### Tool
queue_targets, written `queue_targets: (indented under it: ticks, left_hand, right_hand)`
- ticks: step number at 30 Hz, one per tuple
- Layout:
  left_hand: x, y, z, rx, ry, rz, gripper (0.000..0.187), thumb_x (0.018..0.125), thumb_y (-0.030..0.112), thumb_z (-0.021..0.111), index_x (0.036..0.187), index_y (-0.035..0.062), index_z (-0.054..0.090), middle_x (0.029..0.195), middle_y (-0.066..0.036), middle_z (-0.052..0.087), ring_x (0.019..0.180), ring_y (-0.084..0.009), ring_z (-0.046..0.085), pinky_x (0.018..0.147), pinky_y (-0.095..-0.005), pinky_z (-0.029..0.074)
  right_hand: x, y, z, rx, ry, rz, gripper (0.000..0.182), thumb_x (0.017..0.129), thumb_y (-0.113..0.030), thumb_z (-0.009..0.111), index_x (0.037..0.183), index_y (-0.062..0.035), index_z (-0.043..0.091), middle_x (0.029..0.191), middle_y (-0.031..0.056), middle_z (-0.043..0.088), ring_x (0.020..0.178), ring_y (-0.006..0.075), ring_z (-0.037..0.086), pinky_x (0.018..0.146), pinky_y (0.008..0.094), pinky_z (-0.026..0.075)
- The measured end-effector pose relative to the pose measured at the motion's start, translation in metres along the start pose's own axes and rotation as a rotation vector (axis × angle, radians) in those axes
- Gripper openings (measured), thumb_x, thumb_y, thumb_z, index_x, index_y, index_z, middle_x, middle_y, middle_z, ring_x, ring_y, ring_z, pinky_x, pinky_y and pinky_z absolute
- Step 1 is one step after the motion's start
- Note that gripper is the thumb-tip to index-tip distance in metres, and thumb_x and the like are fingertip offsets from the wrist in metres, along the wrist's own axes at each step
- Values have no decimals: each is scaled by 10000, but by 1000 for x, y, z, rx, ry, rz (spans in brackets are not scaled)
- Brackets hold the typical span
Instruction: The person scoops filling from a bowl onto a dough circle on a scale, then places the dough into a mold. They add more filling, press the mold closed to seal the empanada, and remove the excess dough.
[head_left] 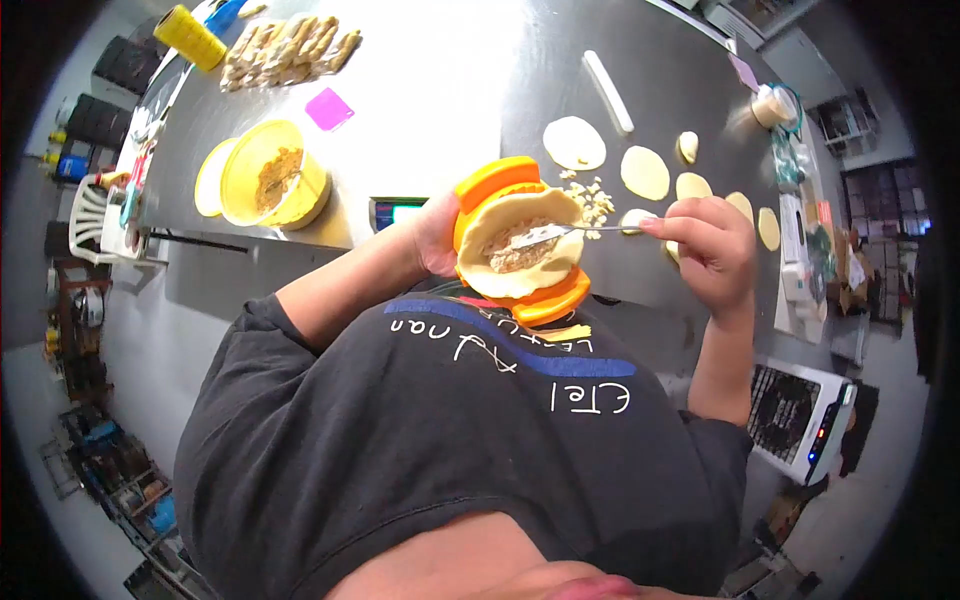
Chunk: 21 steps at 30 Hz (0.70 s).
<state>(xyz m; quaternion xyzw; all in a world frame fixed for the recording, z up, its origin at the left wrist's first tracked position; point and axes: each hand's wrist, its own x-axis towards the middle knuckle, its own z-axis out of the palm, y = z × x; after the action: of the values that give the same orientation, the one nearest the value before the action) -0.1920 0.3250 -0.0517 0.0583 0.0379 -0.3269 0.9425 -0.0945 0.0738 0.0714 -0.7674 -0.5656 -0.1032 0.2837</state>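
My left hand (437, 235) is closed on the side of an orange dumpling mould (563, 300), which is opened out in front of my chest. Across the mould lies a round of pale dough (535, 277), sagging in the middle, with crumbly brownish filling (515, 258) in its hollow. A thin metal spoon (590, 229) is pinched by its handle in my right hand (710, 245). The spoon's head rests on the filling. Beyond the mould, small dough scraps (592, 200) are scattered on the table, and several flat dough rounds (645, 173) lie near my right hand.
A yellow tub (235, 185) of filling stands at left on the metal table (430, 90). Farther back are a pile of finished-looking pastries (285, 52), a purple square (328, 109) and a yellow roll (190, 38). A white rolling pin (608, 90) lies at right. A small scale (395, 214) sits behind my left wrist.
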Motion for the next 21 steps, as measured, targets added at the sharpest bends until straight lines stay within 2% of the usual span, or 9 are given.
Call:
queue_targets:
  ticks: [2,8,12,14,17,18,20,21]
  left_hand:
    - [-16,8,5,47,25,56,510,919,455,336,1157,52,538,1144,-130,581,1026,-255,576,908,-418,457]
    - [-83,46,-19,-1,-28,202,496,924,438,344,1135,37,547,1111,-143,596,984,-258,597,870,-412,487]
    - [-145,80,-22,20,-65,290,504,925,439,343,1163,36,532,1149,-148,576,1011,-262,586,882,-411,481]
    - [-180,99,-37,9,-112,340,526,920,455,347,1198,39,510,1194,-146,551,1059,-263,562,915,-416,458]
    - [-240,121,-53,47,-169,519,582,905,471,394,1315,57,394,1321,-156,441,1188,-285,467,1015,-443,361]
    - [-266,127,-57,130,-122,632,573,908,452,403,1317,52,392,1312,-161,449,1184,-287,471,1008,-446,368]
    - [-316,144,-59,142,-38,751,573,914,444,384,1325,44,380,1310,-172,448,1185,-293,469,998,-449,379]
    - [-343,151,-64,122,23,797,579,910,446,382,1316,33,386,1310,-171,448,1185,-301,465,1005,-459,367]
  right_hand:
    - [18,-3,20,83,-45,-26,316,572,72,552,784,-110,699,675,49,604,554,192,538,488,298,394]
    - [87,-22,70,123,-35,-108,321,572,63,553,786,-125,700,675,40,598,549,199,525,489,299,390]
    - [144,-45,126,123,-126,-146,342,544,62,533,778,-123,700,684,51,602,579,205,539,509,302,407]
    - [178,-62,148,160,-96,-171,337,548,74,521,770,-107,698,687,61,601,603,206,557,526,301,422]
    - [227,-78,180,263,-30,-74,319,582,108,488,777,-47,687,698,100,598,624,221,577,561,304,447]
    - [245,-86,193,236,-25,22,332,640,87,467,842,-63,684,729,102,601,659,221,577,594,291,450]
    - [277,-104,223,130,-145,240,317,721,6,467,917,-117,682,799,103,627,764,229,604,667,305,469]
    - [291,-108,242,132,-145,240,317,721,6,467,917,-117,682,799,103,627,764,229,604,667,305,469]
